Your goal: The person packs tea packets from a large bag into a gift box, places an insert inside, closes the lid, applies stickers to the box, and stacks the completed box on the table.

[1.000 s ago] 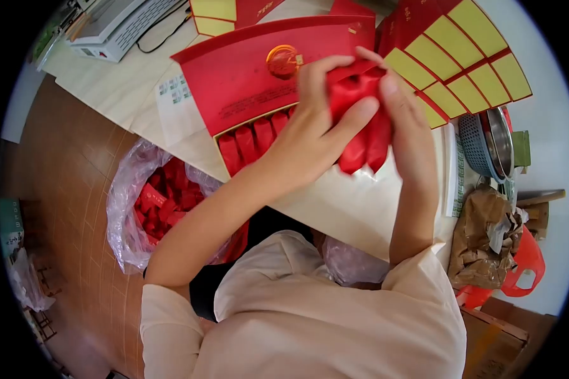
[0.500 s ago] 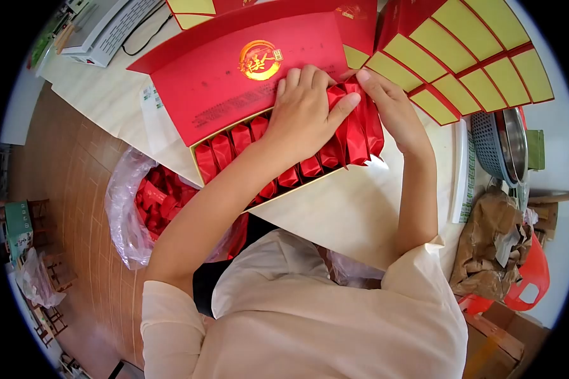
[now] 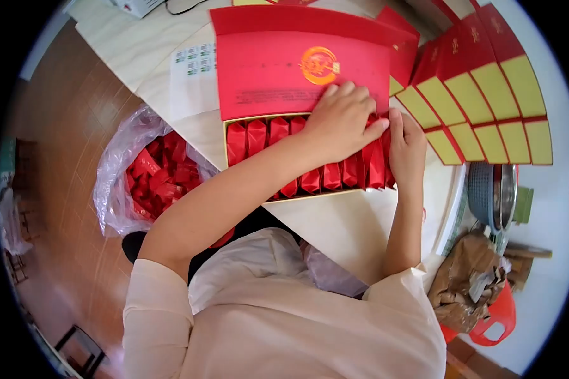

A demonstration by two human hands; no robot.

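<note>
A red gift box (image 3: 284,197) stands on the table with its lid raised, showing a gold round emblem inside. Rows of shiny red foil packets (image 3: 256,136) fill it, those at the right end standing higher. My left hand (image 3: 342,123) reaches across the row, thumb stretched out over the right-hand packets and fingers near the lid; it is open. At the box's right end my right hand (image 3: 408,148) is closed on a foil packet, thumb upward; part of its grip is hidden.
Stacked red-and-yellow boxes (image 3: 487,107) stand right of the lid. A clear plastic bag (image 3: 110,196) of loose red packets (image 3: 161,174) sits left, below the table edge. A sheet of labels (image 3: 193,85) lies beyond the box. Basins (image 3: 483,196) and brown paper (image 3: 464,278) are at the right.
The view has shifted, so the box looks straighter. The packets at its right end have moved lower and further into the box, with both hands still on them.
</note>
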